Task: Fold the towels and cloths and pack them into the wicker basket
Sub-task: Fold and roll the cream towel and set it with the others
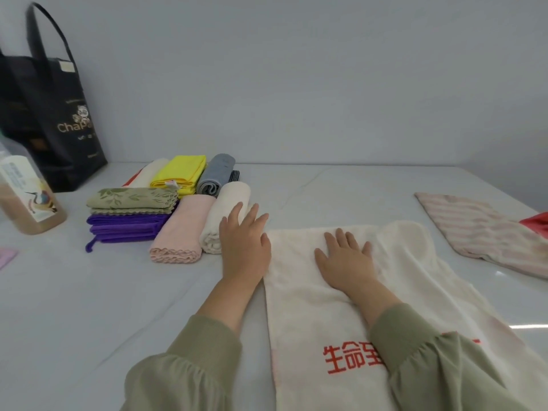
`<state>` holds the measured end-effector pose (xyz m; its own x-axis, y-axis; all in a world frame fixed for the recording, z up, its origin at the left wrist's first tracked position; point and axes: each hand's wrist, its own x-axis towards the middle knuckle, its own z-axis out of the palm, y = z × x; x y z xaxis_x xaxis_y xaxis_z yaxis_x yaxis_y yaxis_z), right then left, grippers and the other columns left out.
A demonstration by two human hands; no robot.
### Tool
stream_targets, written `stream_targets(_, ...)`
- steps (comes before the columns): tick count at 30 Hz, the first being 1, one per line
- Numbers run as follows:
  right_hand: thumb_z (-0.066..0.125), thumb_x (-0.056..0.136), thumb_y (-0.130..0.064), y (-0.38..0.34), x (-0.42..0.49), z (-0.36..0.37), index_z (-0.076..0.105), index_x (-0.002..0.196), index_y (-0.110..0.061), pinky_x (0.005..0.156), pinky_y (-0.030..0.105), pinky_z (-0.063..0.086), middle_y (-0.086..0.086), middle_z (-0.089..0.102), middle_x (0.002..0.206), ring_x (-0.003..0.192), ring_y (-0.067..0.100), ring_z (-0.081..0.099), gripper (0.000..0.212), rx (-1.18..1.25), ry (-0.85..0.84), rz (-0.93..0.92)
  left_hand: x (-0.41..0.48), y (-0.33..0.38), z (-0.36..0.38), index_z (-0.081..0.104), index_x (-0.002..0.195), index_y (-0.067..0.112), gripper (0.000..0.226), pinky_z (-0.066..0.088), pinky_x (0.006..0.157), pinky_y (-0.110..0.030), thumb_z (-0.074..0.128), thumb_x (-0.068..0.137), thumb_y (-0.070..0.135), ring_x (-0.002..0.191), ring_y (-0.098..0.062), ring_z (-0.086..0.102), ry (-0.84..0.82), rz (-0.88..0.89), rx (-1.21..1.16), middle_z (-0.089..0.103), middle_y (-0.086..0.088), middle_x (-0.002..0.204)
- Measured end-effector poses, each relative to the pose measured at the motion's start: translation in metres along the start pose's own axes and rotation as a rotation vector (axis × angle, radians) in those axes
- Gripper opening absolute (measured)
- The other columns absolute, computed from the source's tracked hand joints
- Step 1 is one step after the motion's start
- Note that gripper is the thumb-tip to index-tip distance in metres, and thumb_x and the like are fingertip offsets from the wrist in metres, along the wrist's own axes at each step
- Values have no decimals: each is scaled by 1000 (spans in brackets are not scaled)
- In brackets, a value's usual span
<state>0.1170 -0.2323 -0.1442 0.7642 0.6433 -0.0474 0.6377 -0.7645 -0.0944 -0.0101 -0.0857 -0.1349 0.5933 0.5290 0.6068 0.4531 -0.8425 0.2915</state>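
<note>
A long cream towel [311, 307] with red characters lies flat on the white table, running from the front edge to the middle. My right hand [347, 259] presses flat on its far part, fingers spread. My left hand [246, 238] lies open just off the towel's left edge, its fingers touching a rolled cream towel [225, 215]. Beside that roll sit a folded pink cloth [184, 229], a grey roll [216, 173], a yellow folded cloth [181, 173], a green leaf-print cloth [133, 198] on a purple one [124, 228]. No wicker basket is in view.
A pink striped towel [480, 229] lies at the right with a red cloth [536, 223] at its edge. A black tote bag [47, 114] stands at the back left, a clear bottle of brown liquid [26, 197] in front of it. White table surface [103, 307] spreads at the front left.
</note>
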Motion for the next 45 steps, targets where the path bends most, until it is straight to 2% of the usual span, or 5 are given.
stream_targets(4, 16, 96, -51, -12, 2, -1, 6, 153, -20, 114, 58, 0, 4, -3, 161, 147, 24, -3, 66, 10, -16, 79, 4, -11, -16, 55, 127, 27, 39, -2, 114, -56, 37, 95, 16, 146, -26, 3, -327, -63, 363, 37, 10, 149)
stream_targets(10, 17, 96, -46, -39, 2, -3, 6, 153, -16, 112, 61, -2, 7, -5, 160, 147, 27, -5, 65, 82, -45, 149, 15, 1, -25, 65, 121, 17, 42, 10, 115, -52, 53, 85, -2, 141, -28, 26, -51, -34, 25, 56, -2, 136)
stream_targets(20, 47, 91, -11, 47, -3, -45, 56, 123, -13, 89, 26, 37, 2, 48, 134, 119, 20, 48, 33, 630, 429, 66, 30, 86, 9, 16, 152, 24, 53, 15, 116, -47, 27, 102, 40, 146, -28, 8, -836, 49, 110, 14, -2, 159)
stream_targets(33, 50, 93, -45, 147, 21, -61, 49, 99, -5, 75, 31, 37, 12, 54, 98, 84, 27, 50, 40, 907, 109, 533, -2, 111, 52, -1, 152, 33, 66, -6, 117, -52, 15, 95, 61, 147, -23, -14, -783, 88, 168, -11, 2, 161)
stream_targets(45, 68, 85, -17, 161, 36, -64, 56, 84, -1, 71, 39, 53, 13, 56, 75, 69, 28, 57, 21, 1199, 66, 581, -5, 113, 59, 4, 152, 34, 62, -2, 118, -50, 17, 96, 57, 148, -21, -9, -711, 76, 152, -5, 3, 161)
